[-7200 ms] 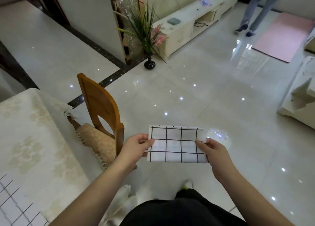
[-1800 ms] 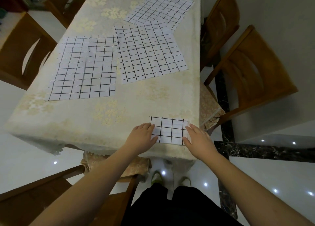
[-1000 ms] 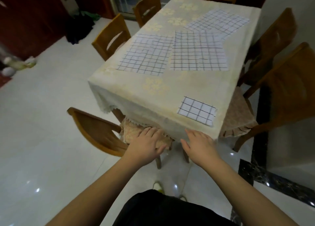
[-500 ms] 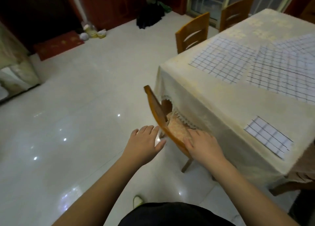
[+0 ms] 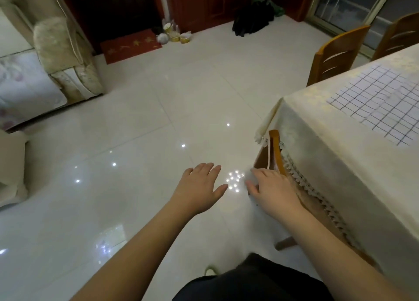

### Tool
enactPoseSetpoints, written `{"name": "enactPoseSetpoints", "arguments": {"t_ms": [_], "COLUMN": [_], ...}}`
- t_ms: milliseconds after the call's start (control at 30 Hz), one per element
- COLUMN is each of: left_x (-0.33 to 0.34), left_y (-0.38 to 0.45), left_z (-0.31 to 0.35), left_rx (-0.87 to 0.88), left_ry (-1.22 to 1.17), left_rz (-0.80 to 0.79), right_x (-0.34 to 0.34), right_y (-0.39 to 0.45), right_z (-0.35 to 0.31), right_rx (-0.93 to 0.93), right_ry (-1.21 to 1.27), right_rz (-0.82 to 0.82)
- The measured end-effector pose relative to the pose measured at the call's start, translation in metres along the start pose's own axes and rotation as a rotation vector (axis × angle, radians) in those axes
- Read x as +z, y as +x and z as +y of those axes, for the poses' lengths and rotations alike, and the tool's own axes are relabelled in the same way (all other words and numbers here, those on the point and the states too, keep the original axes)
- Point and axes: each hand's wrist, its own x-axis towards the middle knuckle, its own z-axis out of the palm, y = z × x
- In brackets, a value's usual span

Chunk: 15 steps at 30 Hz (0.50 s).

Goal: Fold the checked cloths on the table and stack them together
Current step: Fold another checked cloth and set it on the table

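Note:
One unfolded white cloth with black checks (image 5: 376, 101) lies flat on the table (image 5: 317, 128) at the right edge of the head view. The small folded cloth is out of frame. My left hand (image 5: 199, 185) hovers palm down over the floor, fingers apart and empty. My right hand (image 5: 272, 189) is also empty with fingers spread, held in front of the chair tucked under the table's corner. Both hands are well left of and below the tabletop.
A wooden chair (image 5: 274, 155) is pushed under the table's near corner; two more chairs (image 5: 337, 55) stand at its far side. A sofa (image 5: 56, 58) is at left, a red doormat (image 5: 131, 44) and small pots by the far wall. Glossy tile floor fills the middle.
The view has swung left, away from the table. The folded cloth stays behind on the table and has left the frame. Both empty hands have come off the table and hang over the floor.

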Motion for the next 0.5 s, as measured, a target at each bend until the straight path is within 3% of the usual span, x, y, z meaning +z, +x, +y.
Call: {"name": "enactPoseSetpoints", "arguments": {"t_ms": [500], "left_x": [-0.038], "left_y": [0.188], "left_z": [-0.053], "left_rx": [0.02], "left_ry": [0.117], "left_rz": [-0.104], "right_x": [-0.024], "right_y": [0.198], "right_z": [0.02], "right_rx": [-0.006], "right_ry": [-0.011], "right_rz": [-0.046]}}
